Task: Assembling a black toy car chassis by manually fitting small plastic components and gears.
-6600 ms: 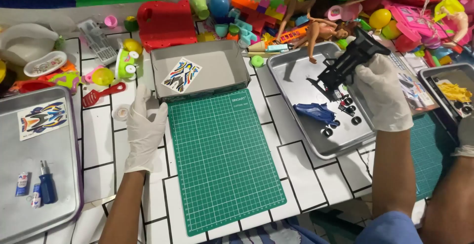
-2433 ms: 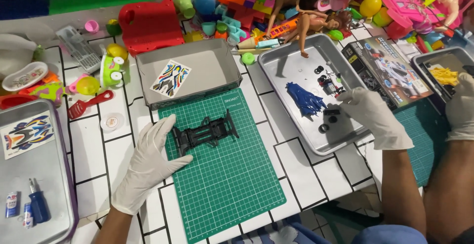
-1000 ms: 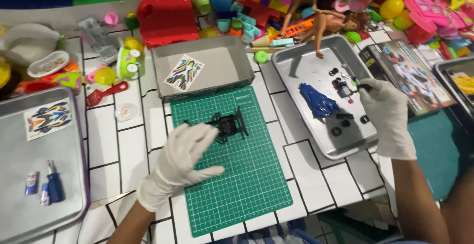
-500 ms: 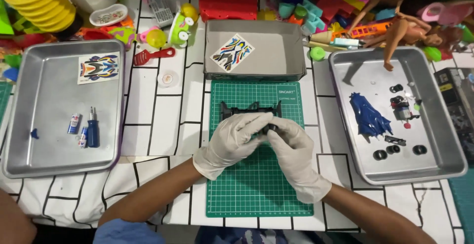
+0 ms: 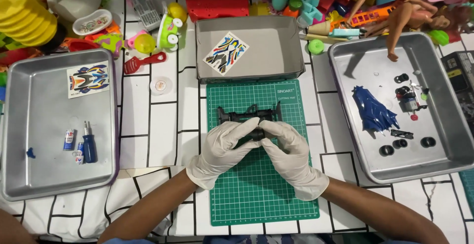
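A black toy-car chassis point(image 5: 249, 115) lies on the upper half of a green cutting mat point(image 5: 261, 189), and both gloved hands meet on its near edge. The left hand point(image 5: 222, 145) has its grip closed on the chassis from the left; the right hand point(image 5: 291, 150) has its grip closed on it from the right, with the fingertips of both touching at the middle. Just beyond the mat stands a grey box point(image 5: 249, 46) with a many-coloured sticker sheet point(image 5: 226, 54) lying tilted inside. The right tray point(image 5: 444, 140) holds a blue car body point(image 5: 373, 113) and black wheels point(image 5: 392, 150). The left tray point(image 5: 29, 125) holds another rectangular sticker sheet point(image 5: 88, 80), a blue screwdriver point(image 5: 89, 145) and two small batteries point(image 5: 69, 139). All rest on a white tiled surface point(image 5: 158, 125).
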